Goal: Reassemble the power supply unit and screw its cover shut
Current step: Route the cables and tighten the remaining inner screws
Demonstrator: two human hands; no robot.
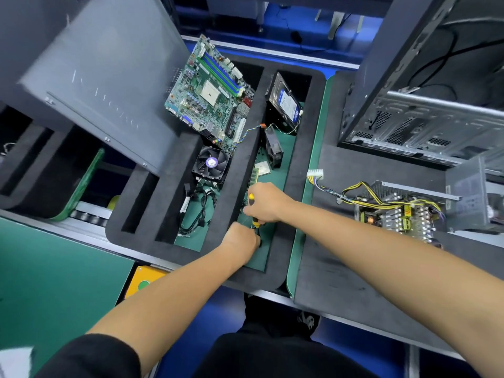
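Workbench surfaces of green mat (49, 268) and dark grey foam run across the view, seen from above. Nearest, 2 bare forearms reach forward from black sleeves. The left hand (241, 241) dips into the right-hand compartment of a black foam sorting tray (234, 186), fingers curled downward; whether they grasp anything cannot be told. The right hand (266, 204) grips a yellow-and-black-handled screwdriver (253, 207), fingers wrapped round the handle, just above the left hand.

To the right, well apart from both hands, the opened power supply unit (395, 214) lies on a dark grey foam pad (341, 268), its circuit board and yellow-and-black wire bundle exposed; a white multi-pin connector (315, 174) trails toward the tray. The grey metal cover (474, 197) stands just beside the unit, on its right.

Farther along the tray sit black cables (200, 214), a black cooling fan with heatsink (211, 165), a green motherboard (210, 96) tilted on the tray wall, and a blue-labelled hard drive (285, 100). A large grey panel (95, 77) leans at left; an open metal computer case (425, 105) stands at far right.
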